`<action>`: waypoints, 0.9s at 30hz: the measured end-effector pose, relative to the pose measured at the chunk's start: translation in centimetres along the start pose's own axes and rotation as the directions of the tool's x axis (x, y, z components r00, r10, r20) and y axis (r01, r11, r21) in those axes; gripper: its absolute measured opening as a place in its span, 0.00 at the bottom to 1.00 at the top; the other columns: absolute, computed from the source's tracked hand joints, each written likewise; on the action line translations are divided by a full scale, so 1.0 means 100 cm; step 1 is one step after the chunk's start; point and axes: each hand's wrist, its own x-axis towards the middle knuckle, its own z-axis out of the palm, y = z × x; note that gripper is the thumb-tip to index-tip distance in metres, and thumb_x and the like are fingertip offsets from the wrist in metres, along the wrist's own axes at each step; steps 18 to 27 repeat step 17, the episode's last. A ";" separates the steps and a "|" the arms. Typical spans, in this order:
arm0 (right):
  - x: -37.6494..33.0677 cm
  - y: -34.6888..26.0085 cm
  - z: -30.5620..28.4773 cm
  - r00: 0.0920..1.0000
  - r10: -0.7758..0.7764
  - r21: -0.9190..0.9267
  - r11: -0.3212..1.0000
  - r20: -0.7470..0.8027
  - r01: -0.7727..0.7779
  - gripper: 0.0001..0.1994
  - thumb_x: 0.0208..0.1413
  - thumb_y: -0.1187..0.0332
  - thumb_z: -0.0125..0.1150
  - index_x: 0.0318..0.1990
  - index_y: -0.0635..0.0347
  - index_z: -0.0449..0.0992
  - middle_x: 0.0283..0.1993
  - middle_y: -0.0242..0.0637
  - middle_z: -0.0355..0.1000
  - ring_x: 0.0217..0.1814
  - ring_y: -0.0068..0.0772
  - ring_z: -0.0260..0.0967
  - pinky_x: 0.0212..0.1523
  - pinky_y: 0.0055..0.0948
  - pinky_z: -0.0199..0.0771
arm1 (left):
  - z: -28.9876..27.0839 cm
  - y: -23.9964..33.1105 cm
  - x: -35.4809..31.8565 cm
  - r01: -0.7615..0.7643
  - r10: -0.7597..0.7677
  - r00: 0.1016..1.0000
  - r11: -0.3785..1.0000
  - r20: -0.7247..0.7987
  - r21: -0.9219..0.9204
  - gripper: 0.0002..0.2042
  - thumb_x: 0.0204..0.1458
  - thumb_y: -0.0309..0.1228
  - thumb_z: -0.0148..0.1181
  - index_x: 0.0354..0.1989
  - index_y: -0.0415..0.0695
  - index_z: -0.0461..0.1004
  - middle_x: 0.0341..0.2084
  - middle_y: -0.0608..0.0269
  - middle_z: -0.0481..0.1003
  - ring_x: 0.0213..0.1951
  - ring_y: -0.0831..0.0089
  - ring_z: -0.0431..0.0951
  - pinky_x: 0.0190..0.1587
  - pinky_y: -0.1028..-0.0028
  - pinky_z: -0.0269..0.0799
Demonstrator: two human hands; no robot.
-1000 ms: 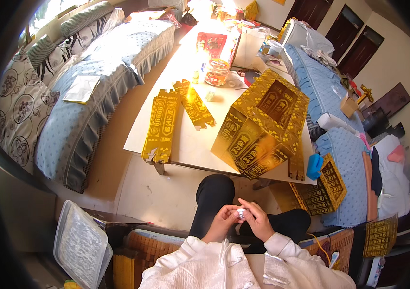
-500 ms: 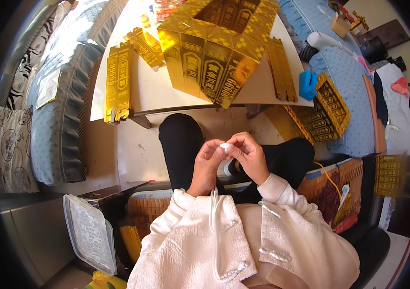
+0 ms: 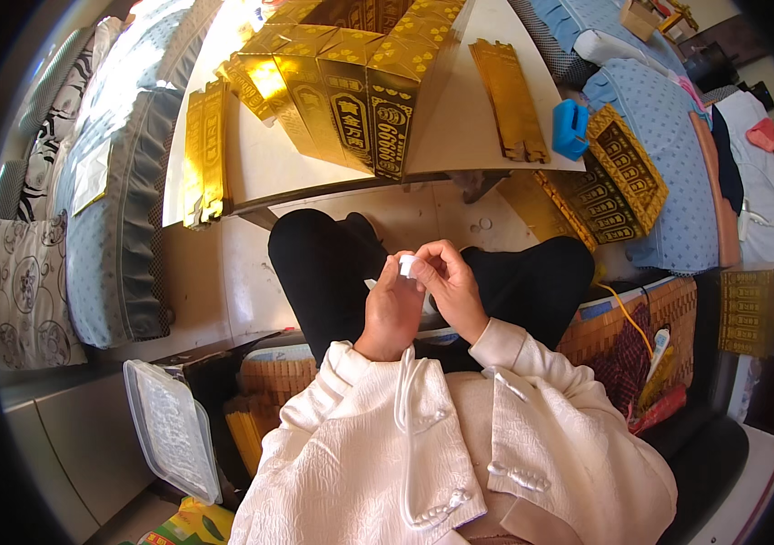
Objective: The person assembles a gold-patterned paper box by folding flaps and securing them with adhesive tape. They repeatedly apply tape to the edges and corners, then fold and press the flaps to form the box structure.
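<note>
A small white piece [image 3: 408, 265] is pinched between the fingertips of both hands above my lap; its exact kind is too small to make out. My left hand [image 3: 391, 313] has its thumb and fingers closed on the piece's left side. From the other side my right hand [image 3: 456, 292] grips it with thumb and forefinger. Beyond them, on the white table, stands a large gold folded-paper structure [image 3: 337, 104] with dark printed panels and an opening on top. Neither hand touches it.
Gold paper strips lie in stacks at the table's left [image 3: 205, 154] and right [image 3: 507, 100]. A blue plastic holder [image 3: 570, 130] sits at the right table edge, near a gold paper panel [image 3: 619, 182]. A clear plastic lid [image 3: 169, 431] is at lower left. Blue-covered seats [image 3: 119, 200] flank the table.
The view has shifted, so the table and gold structure sit higher and further left. The white piece has turned in my fingers, and my right hand has moved slightly left.
</note>
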 end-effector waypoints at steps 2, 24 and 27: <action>-0.001 0.000 -0.003 0.998 -0.041 -0.004 0.999 -0.045 0.040 0.08 0.69 0.66 0.63 0.44 0.60 0.73 0.40 0.27 0.71 0.36 0.17 0.69 0.37 0.18 0.70 | 0.004 -0.001 0.002 0.037 -0.036 0.998 0.999 -0.052 0.008 0.13 0.72 0.40 0.49 0.52 0.46 0.73 0.45 0.67 0.75 0.48 0.72 0.73 0.53 0.72 0.66; 0.056 -0.018 -0.055 0.855 -0.468 -0.471 0.820 -0.224 0.325 0.06 0.61 0.73 0.69 0.42 0.59 0.78 0.56 0.38 0.75 0.41 0.23 0.72 0.47 0.24 0.74 | -0.097 0.014 0.011 0.309 -0.294 0.932 0.950 0.214 -0.044 0.14 0.69 0.46 0.56 0.52 0.52 0.78 0.35 0.67 0.79 0.37 0.72 0.78 0.41 0.73 0.75; 0.056 -0.018 -0.055 0.855 -0.468 -0.471 0.820 -0.224 0.325 0.06 0.61 0.73 0.69 0.42 0.59 0.78 0.56 0.38 0.75 0.41 0.23 0.72 0.47 0.24 0.74 | -0.097 0.014 0.011 0.309 -0.294 0.932 0.950 0.214 -0.044 0.14 0.69 0.46 0.56 0.52 0.52 0.78 0.35 0.67 0.79 0.37 0.72 0.78 0.41 0.73 0.75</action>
